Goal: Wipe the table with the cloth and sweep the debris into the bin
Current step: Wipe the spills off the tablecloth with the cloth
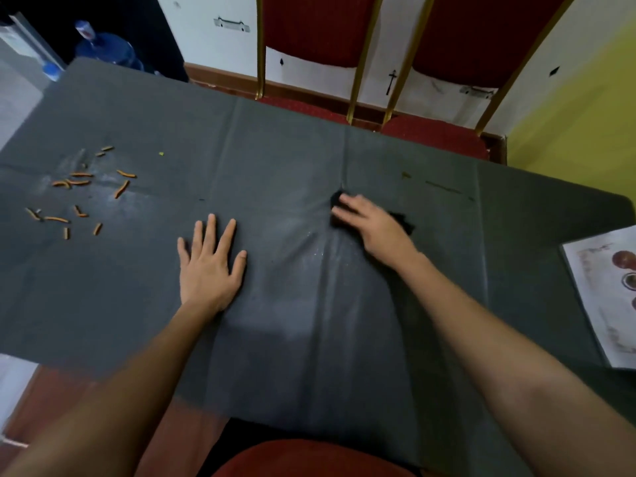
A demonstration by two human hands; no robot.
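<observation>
One dark grey cover spreads over the whole tabletop (137,287), creased in long folds and bunched up just beyond the right hand. Two red chairs with gold frames (320,29) (475,36) stand against the far edge. A printed sheet (599,297) lies at the right edge, partly out of view, and a blue water bottle (103,46) sits on the floor beyond the far left corner.

The left hand (210,270) lies flat on the cover near the middle, fingers (211,232) straight and spread wide, holding nothing. The right hand (371,225), somewhat blurred, presses down on the black cloth (402,220), fingers stretched over it; the cloth shows at the fingertips and to the right of the wrist, right of centre.

The debris (81,174), short orange sticks, is scattered at the far left, well apart from both hands. A tiny yellow-green crumb (160,153) lies just right of it.
</observation>
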